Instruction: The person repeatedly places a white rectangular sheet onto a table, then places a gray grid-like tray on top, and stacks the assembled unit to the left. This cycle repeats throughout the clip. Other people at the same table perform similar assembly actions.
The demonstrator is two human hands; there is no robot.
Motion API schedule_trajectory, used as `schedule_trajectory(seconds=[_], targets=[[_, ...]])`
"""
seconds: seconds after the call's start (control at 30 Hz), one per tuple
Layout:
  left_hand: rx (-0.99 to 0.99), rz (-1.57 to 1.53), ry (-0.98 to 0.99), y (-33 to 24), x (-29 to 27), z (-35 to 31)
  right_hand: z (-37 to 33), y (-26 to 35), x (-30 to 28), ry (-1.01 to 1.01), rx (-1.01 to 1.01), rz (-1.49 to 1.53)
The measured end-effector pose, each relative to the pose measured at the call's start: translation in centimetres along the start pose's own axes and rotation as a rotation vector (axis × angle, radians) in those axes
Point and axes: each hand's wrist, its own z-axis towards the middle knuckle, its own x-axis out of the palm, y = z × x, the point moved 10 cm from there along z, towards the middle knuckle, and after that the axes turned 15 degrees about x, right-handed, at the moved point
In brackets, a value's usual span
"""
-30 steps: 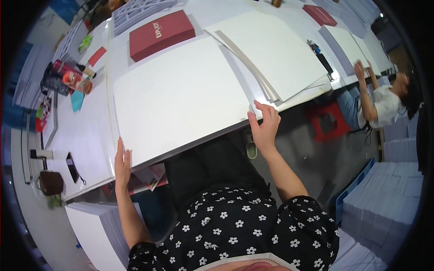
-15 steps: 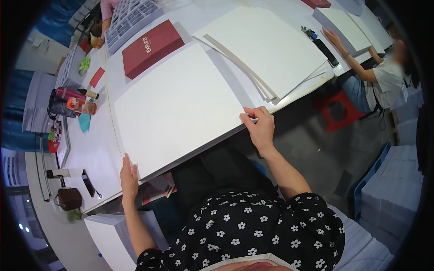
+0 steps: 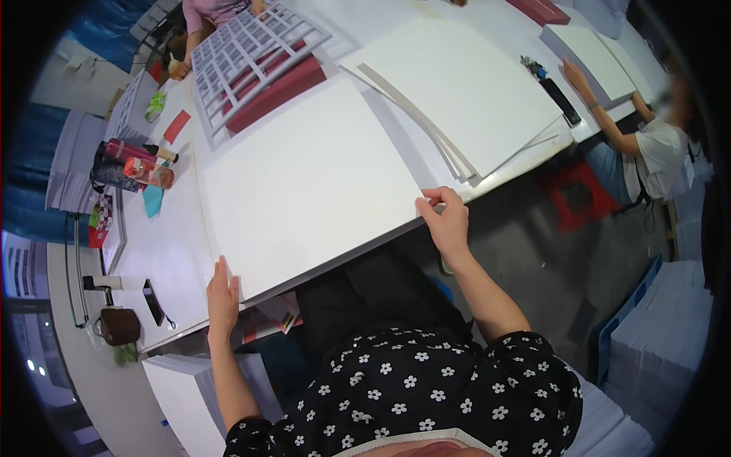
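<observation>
A large white board or stack of white sheets (image 3: 312, 190) lies at the table's front edge; I cannot tell how many layers it has. My left hand (image 3: 223, 297) rests against its near left corner, fingers straight and flat along the side. At the near right corner, my right hand (image 3: 447, 221) pinches the edge between thumb and curled fingers. Just beyond the far edge is a dark red box (image 3: 278, 95). A white grid frame (image 3: 251, 65) is tilted over that box, partly hiding it.
More white sheets (image 3: 464, 91) lie to the right, with narrow strips (image 3: 419, 118) on their left edge. Bottles (image 3: 152, 173) and a phone (image 3: 153, 302) are at left. A co-worker (image 3: 655, 152) sits at right by a white stack; another person (image 3: 204, 15) is at the far side.
The white grid frame has come from the far left over the red box and tilted. The person at the far side has leaned in. My hands keep their places at the corners.
</observation>
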Motion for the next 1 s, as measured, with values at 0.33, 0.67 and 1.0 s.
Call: schedule_trajectory(seconds=[0.33,0.67,1.0], targets=[[-0.032,-0.011,0.022,0.9,-0.4,-0.2,9.3,6.5,5.7,0.151,-0.04,-0.266],[-0.056,-0.334,-0.176,1.0,-0.3,-0.4,11.4,6.3,7.5,0.158,-0.018,-0.332],[-0.017,-0.443,-0.057,1.1,0.4,0.0,18.1,13.7,13.1,0.09,-0.307,-0.287]])
